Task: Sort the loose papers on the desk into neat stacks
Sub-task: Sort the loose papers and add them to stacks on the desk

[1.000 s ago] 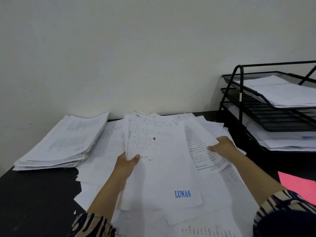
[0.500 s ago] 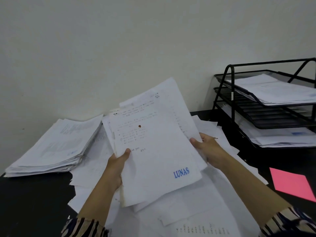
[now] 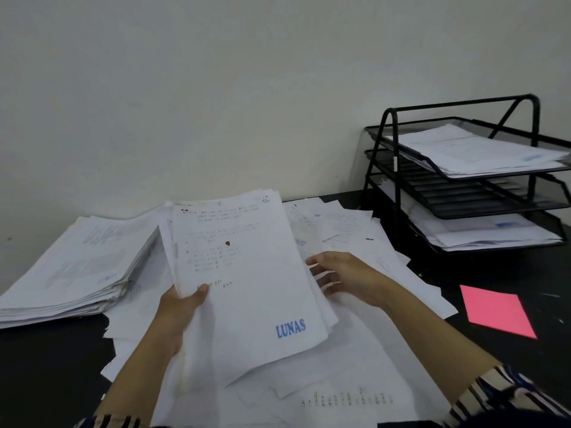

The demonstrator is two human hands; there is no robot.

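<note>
The left hand (image 3: 180,307) pinches a sheaf of papers (image 3: 247,282) at its left edge, thumb on top of the front sheet and the other fingers hidden behind it, holding the sheaf tilted up above the table (image 3: 46,366). The front sheet carries the blue stamp "LUNAS" near its lower right corner and a small brown spot near its middle. The right hand (image 3: 343,278) sits at the sheaf's right edge with its fingers (image 3: 318,261) loosely spread and gently bent, their tips at or just beside the paper; whether they touch it cannot be told. Beneath both hands, loose papers (image 3: 355,350) lie scattered across the dark table. A thick stack of papers (image 3: 74,273) rests to the left, against the wall. To the right stands a black three-tier paper tray (image 3: 463,196) with sheets in its top and bottom tiers, and a pink sheet (image 3: 497,310) lies flat in front of it.
</note>
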